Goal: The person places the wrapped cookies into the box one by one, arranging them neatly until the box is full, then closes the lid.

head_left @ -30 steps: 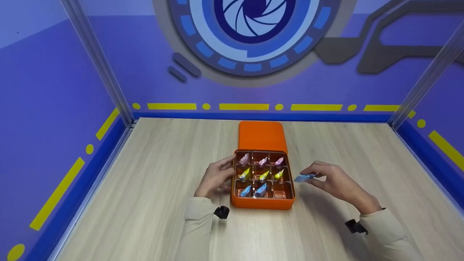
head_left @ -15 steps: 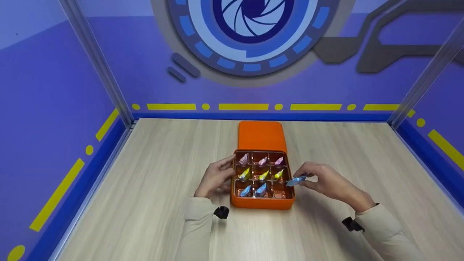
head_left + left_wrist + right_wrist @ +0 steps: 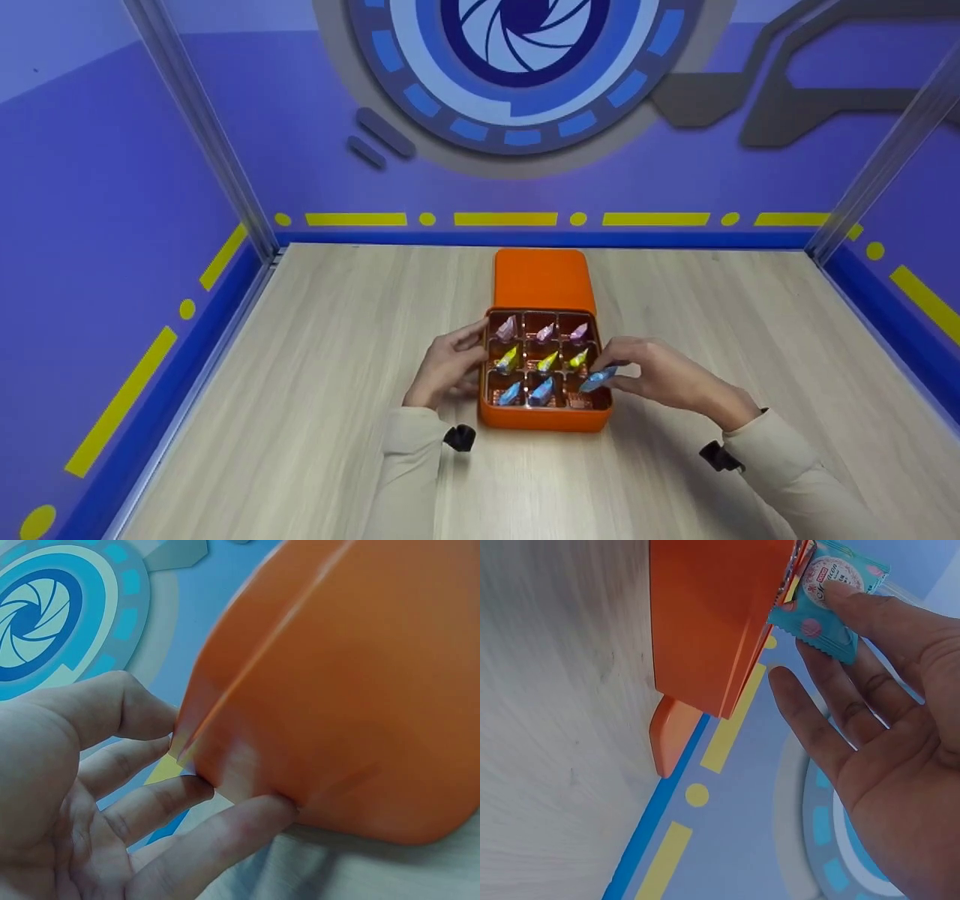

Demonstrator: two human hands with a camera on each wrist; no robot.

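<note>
An orange box (image 3: pixel 544 421) sits on the table with a clear divided tray in it. Pink, yellow and blue wrapped candies (image 3: pixel 508 360) lie in its compartments, one row per colour. My right hand (image 3: pixel 667 373) pinches a blue wrapped candy (image 3: pixel 829 596) with printed lettering, held over the front right compartment, where no other candy shows. My left hand (image 3: pixel 446 369) rests its fingertips against the box's left wall; in the left wrist view the fingers (image 3: pixel 161 802) touch the orange side without wrapping round it.
Behind the box lies its orange lid (image 3: pixel 541 281), right up against the far side. The wooden table (image 3: pixel 360 315) is bounded by purple-blue panels (image 3: pixel 247 112) at the back and sides, with metal posts at the corners.
My right hand has moved left with the blue candy, from beside the box to over its front right compartment. The left hand has stayed at the box's side.
</note>
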